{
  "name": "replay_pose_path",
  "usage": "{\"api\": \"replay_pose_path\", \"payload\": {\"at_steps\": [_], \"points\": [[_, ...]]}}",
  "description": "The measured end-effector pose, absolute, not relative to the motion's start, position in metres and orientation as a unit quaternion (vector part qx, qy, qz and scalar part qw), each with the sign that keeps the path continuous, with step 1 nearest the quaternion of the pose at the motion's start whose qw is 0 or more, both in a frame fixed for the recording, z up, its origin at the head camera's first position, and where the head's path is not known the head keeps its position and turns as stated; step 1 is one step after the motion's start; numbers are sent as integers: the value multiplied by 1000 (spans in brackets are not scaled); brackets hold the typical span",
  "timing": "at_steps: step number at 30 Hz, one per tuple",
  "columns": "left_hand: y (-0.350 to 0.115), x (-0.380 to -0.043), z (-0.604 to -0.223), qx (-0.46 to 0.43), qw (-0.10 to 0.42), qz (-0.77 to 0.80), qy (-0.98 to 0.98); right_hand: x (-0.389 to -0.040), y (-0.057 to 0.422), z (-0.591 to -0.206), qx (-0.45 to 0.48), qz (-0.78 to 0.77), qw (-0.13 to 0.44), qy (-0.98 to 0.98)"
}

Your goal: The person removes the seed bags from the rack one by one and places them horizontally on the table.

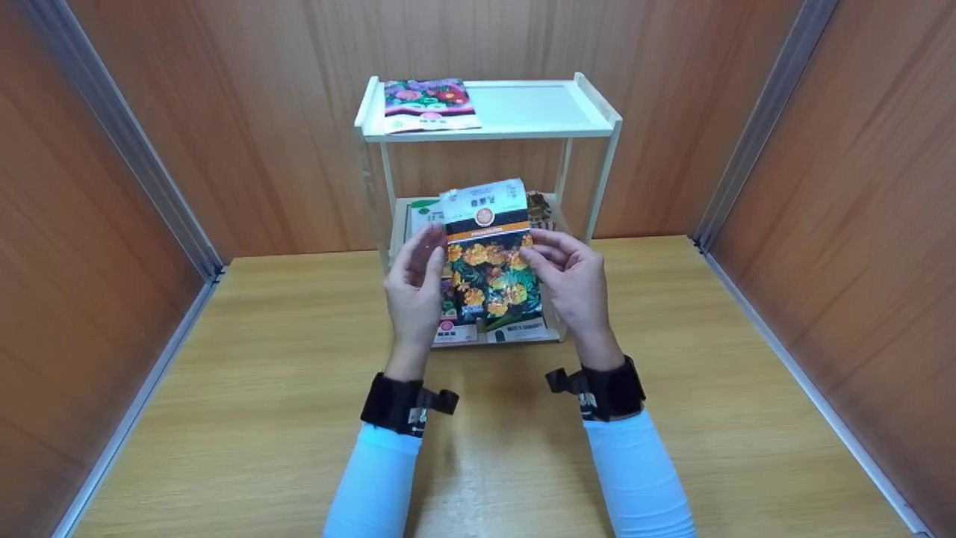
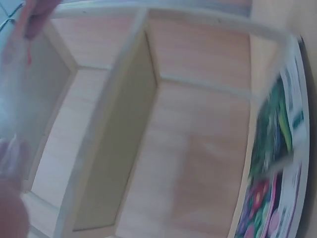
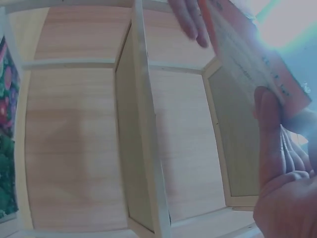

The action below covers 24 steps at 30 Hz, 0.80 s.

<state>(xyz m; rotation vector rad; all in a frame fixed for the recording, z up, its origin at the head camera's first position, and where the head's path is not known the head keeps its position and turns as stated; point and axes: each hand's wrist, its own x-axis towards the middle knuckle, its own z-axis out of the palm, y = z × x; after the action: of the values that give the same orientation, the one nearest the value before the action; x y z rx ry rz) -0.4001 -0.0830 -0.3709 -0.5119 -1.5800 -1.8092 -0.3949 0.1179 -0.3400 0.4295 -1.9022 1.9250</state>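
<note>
A flower seed packet (image 1: 489,261) with orange blooms on its front is held up in front of the shelf rack. My right hand (image 1: 571,280) pinches its right edge, thumb on the front face. In the right wrist view, that thumb (image 3: 269,126) presses the packet's back-lit side. My left hand (image 1: 418,288) is beside the left edge, fingers and thumb apart and loosely bent. Its fingertips (image 3: 185,22) show close to the packet's edge in the right wrist view. The left wrist view is blurred.
A white two-tier rack (image 1: 489,137) stands against the wood back wall. On its top shelf, at the left, lies a colourful flower packet (image 1: 432,104). Several more packets lie on the lower shelf, partly hidden, including a pink-labelled one (image 1: 455,332) at the front left. Wood panels (image 1: 836,224) flank the table.
</note>
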Motion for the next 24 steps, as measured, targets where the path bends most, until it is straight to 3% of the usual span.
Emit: {"api": "replay_pose_path", "payload": {"at_steps": [4, 7, 12, 24], "points": [[-85, -400, -377, -169, 194, -764, -591, -401, 119, -349, 164, 687, 214, -675], [-84, -405, -385, -164, 141, -782, -585, -404, 117, -352, 171, 691, 219, -667], [-82, -407, -392, -173, 132, -783, -583, -405, 114, -352, 168, 702, 223, -655], [-83, -410, -401, -171, 173, -761, -601, -404, 109, -354, 169, 697, 225, -659]]}}
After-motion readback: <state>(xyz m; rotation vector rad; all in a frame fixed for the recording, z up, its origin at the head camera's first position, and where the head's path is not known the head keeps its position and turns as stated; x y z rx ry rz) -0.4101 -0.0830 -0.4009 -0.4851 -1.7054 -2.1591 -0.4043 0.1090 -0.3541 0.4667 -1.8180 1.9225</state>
